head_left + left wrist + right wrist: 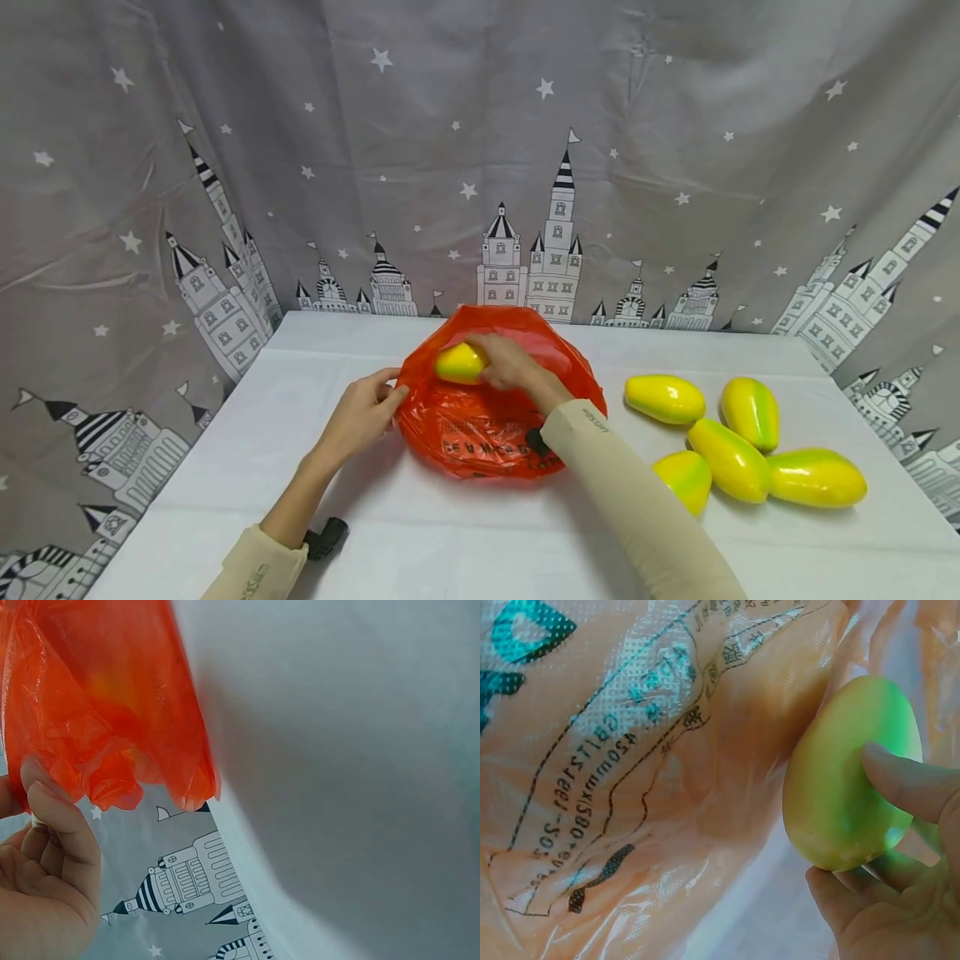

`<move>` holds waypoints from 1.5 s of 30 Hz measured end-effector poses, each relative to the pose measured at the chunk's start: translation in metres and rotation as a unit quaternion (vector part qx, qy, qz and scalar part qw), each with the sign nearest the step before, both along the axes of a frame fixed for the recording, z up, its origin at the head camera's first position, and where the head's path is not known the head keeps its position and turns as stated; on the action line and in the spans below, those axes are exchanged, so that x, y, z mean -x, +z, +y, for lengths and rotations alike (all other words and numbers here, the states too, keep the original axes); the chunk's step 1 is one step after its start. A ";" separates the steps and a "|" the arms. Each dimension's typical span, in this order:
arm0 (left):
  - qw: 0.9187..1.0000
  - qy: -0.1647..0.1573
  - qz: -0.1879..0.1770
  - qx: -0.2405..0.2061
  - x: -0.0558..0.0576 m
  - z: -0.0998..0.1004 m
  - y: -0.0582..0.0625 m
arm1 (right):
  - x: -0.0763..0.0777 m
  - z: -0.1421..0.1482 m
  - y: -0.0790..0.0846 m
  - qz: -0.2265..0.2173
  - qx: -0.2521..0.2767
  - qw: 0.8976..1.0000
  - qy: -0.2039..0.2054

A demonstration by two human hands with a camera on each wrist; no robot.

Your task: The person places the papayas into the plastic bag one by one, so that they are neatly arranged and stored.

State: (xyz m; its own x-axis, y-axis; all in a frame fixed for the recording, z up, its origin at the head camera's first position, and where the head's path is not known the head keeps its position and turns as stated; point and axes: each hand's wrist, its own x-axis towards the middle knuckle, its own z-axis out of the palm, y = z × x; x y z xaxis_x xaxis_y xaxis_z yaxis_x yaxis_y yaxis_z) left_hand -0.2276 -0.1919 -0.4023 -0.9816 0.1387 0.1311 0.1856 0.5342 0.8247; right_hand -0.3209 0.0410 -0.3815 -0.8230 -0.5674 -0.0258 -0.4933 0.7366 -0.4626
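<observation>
A red plastic bag (487,446) with printed lettering lies spread open on the white table. My left hand (366,415) pinches its left rim between thumb and fingers; the left wrist view shows the crumpled bag edge (112,784) at the fingertips. Inside the bag's mouth, my right hand (506,362) grips a yellow mango-shaped fruit (459,364) by one end. Seen from the right wrist, the thumb lies on the side of the fruit (847,780), which has a green patch, and the other fingers are beneath it. Printed bag film (667,750) hangs beside it.
On the table (420,550) to the right lie several more glossy fruits, among them one fruit (665,398) near the bag and another fruit (817,477) farthest right. The right forearm passes close to the nearest fruit (686,479). A grey castle-print curtain (420,167) stands behind the table.
</observation>
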 end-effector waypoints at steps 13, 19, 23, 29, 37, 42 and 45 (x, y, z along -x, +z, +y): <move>1.000 0.008 -0.004 -0.004 -0.001 -0.001 0.002 | 0.002 0.003 -0.006 -0.014 -0.004 1.000 -0.011; 1.000 0.007 -0.008 -0.007 -0.001 0.000 0.002 | 0.001 0.003 -0.006 -0.021 0.009 1.000 -0.015; 1.000 0.011 -0.012 -0.008 -0.001 0.000 0.003 | 0.000 0.004 -0.006 -0.030 0.031 0.999 -0.022; 1.000 0.015 -0.011 0.000 -0.001 -0.001 0.003 | -0.001 0.005 -0.004 -0.044 0.055 0.997 -0.030; 1.000 0.010 -0.006 0.002 -0.001 -0.002 0.002 | -0.006 0.008 0.001 -0.039 0.058 0.997 -0.019; 1.000 0.010 -0.007 0.003 -0.002 -0.003 0.002 | -0.013 0.011 0.008 -0.026 0.043 0.999 0.011; 1.000 0.011 -0.005 0.006 -0.002 -0.003 0.002 | -0.017 0.015 0.012 -0.019 0.032 0.999 0.027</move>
State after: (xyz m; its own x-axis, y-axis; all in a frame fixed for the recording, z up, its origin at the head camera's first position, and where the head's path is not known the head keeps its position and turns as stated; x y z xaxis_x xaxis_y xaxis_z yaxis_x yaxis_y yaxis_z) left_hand -0.2259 -0.1947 -0.4005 -0.9857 0.1192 0.1189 0.1651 0.5479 0.8201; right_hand -0.3035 0.0556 -0.3694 -0.7906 -0.6120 -0.0188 -0.5122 0.6779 -0.5273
